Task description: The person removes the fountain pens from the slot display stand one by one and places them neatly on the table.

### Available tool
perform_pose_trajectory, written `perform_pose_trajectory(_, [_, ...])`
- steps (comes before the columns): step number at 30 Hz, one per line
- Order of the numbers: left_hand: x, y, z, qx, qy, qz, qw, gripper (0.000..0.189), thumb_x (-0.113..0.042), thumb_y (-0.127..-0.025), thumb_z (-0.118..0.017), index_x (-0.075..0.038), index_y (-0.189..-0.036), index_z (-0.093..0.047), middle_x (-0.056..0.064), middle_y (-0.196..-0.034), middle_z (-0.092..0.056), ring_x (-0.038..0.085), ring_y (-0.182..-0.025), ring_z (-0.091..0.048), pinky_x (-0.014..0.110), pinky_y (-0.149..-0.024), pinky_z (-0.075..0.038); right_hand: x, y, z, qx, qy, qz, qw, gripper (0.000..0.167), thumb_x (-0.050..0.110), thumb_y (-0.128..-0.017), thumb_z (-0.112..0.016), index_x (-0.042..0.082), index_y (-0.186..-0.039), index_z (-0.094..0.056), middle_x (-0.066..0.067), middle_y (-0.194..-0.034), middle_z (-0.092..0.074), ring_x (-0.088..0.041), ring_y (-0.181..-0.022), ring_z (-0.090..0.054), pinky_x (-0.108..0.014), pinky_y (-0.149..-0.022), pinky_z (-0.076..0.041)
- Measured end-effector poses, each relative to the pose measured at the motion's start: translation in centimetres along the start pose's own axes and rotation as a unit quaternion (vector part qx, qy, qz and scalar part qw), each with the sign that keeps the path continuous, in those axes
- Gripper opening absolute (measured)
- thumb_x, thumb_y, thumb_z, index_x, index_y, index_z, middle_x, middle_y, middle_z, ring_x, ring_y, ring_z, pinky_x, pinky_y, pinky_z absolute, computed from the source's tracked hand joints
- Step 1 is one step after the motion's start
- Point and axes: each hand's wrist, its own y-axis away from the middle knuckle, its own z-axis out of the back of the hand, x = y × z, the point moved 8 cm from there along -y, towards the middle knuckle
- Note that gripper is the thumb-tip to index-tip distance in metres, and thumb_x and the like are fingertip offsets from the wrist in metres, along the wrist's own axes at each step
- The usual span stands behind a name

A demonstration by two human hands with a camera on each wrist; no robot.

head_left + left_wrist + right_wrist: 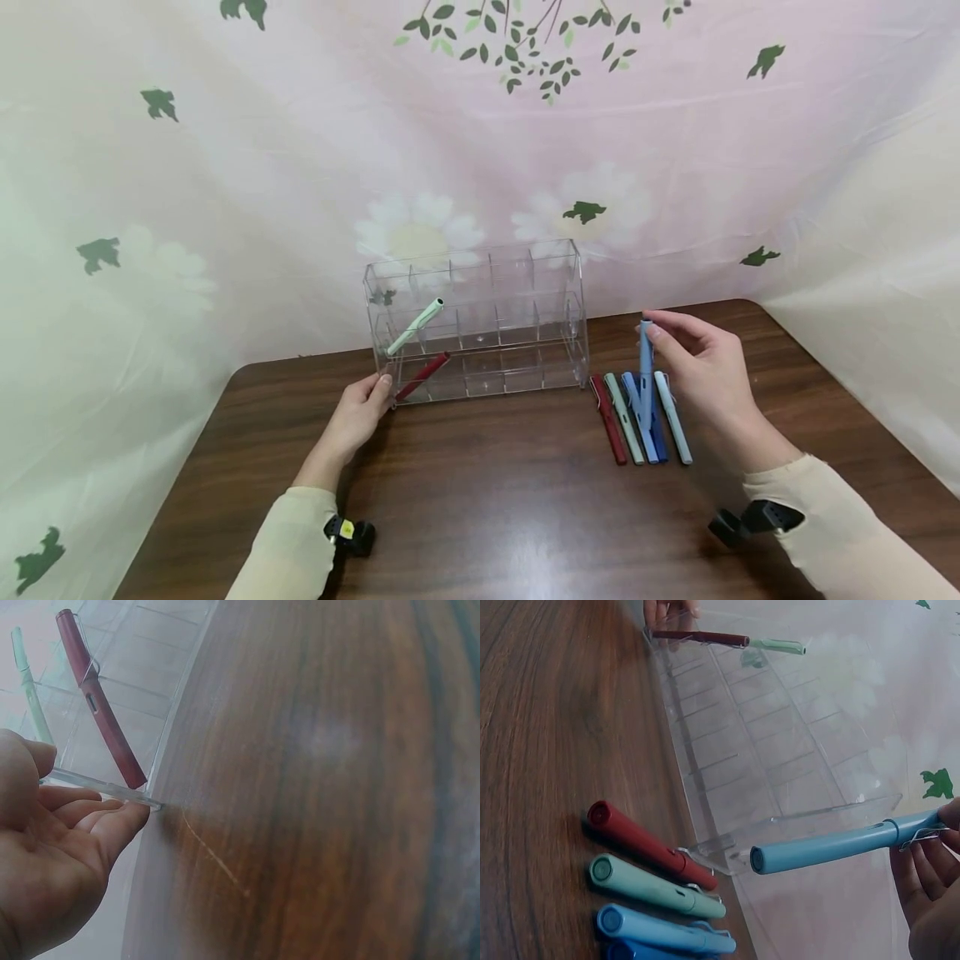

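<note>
My right hand pinches a light blue pen by its capped end, and the pen hangs above a row of pens. In that row lie a dark red pen, a green pen, a blue pen, a dark blue pen and a pale blue pen. My left hand grips the left side panel of a clear tiered pen holder. Leaning in the holder's left compartments are a mint green pen and, in the front tier, another dark red pen.
The holder stands at the back of a brown wooden table, close to a floral cloth backdrop. The cloth also runs along both sides. The pen row lies right of the holder, caps toward the back.
</note>
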Motion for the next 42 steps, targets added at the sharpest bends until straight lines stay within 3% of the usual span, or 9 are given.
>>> perform_pose_trajectory(4, [0.1, 0.2, -0.1, 0.002, -0.001, 0.001, 1.0, 0.053, -0.02, -0.12, -0.037, 0.015, -0.16, -0.036, 0.037, -0.166, -0.039, 0.046, -0.155, -0.04, 0.052, -0.123, -0.042, -0.5, 0.1, 0.6, -0.006, -0.003, -0.007, 1.0, 0.032, 0.027, -0.106, -0.072, 0.015, -0.135, -0.075, 0.02, -0.1, -0.077, -0.001, -0.069, -0.064, -0.021, -0.047, -0.053])
perform_pose_trajectory(8, [0.0, 0.1, -0.1, 0.002, -0.003, 0.0, 1.0, 0.054, -0.021, -0.12, -0.037, 0.014, -0.161, -0.036, 0.036, -0.166, -0.039, 0.045, -0.154, -0.041, 0.052, -0.123, -0.042, -0.5, 0.1, 1.2, -0.021, 0.012, 0.019, 0.9995, 0.032, 0.024, -0.105, -0.073, 0.01, -0.134, -0.076, 0.024, -0.103, -0.078, 0.005, -0.083, -0.069, -0.013, -0.064, -0.06])
perform_pose_trajectory(11, [0.0, 0.1, -0.1, 0.002, -0.001, 0.001, 1.0, 0.054, -0.021, -0.12, -0.037, 0.014, -0.161, -0.035, 0.037, -0.166, -0.039, 0.045, -0.154, -0.041, 0.052, -0.123, -0.042, -0.5, 0.1, 1.7, -0.036, 0.037, 0.04, 0.9979, 0.032, 0.022, -0.105, -0.073, 0.007, -0.133, -0.077, 0.028, -0.104, -0.076, 0.008, -0.093, -0.069, -0.005, -0.076, -0.057])
perform_pose_trajectory(25, [0.2, -0.1, -0.2, 0.002, -0.008, 0.006, 0.9999, 0.055, -0.021, -0.12, -0.036, 0.014, -0.163, -0.03, 0.036, -0.168, -0.035, 0.046, -0.156, -0.038, 0.052, -0.125, -0.042, -2.8, 0.1, 3.3, -0.037, 0.063, 0.018, 0.9972, 0.036, 0.024, -0.105, -0.074, 0.002, -0.134, -0.075, 0.035, -0.101, -0.072, 0.009, -0.089, -0.066, -0.007, -0.069, -0.055])
perform_pose_trajectory(36, [0.0, -0.2, -0.2, 0.0, -0.006, 0.003, 1.0, 0.055, -0.021, -0.12, -0.037, 0.014, -0.162, -0.033, 0.036, -0.167, -0.037, 0.046, -0.155, -0.04, 0.051, -0.125, -0.042, -4.8, 0.1, 4.1, 0.0, 0.112, -0.024, 0.9935, 0.043, 0.033, -0.108, -0.069, 0.003, -0.138, -0.072, 0.037, -0.1, -0.066, 0.009, -0.084, -0.064, -0.011, -0.066, -0.058])
perform_pose_trajectory(39, [0.1, -0.3, -0.2, -0.001, -0.005, 0.003, 1.0, 0.055, -0.021, -0.12, -0.037, 0.014, -0.162, -0.033, 0.036, -0.167, -0.037, 0.046, -0.155, -0.04, 0.052, -0.124, -0.042, -5.6, 0.0, 4.1, 0.012, 0.132, -0.029, 0.9907, 0.044, 0.034, -0.109, -0.067, 0.004, -0.14, -0.072, 0.031, -0.107, -0.067, 0.011, -0.086, -0.063, -0.011, -0.067, -0.058])
perform_pose_trajectory(42, [0.3, -0.3, -0.2, -0.003, -0.004, 0.004, 1.0, 0.055, -0.022, -0.12, -0.038, 0.014, -0.162, -0.034, 0.036, -0.167, -0.037, 0.046, -0.155, -0.04, 0.052, -0.124, -0.042, -6.2, -0.2, 4.2, 0.019, 0.151, -0.028, 0.9879, 0.043, 0.035, -0.11, -0.066, 0.005, -0.14, -0.072, 0.008, -0.119, -0.077, 0.015, -0.087, -0.063, -0.009, -0.069, -0.058])
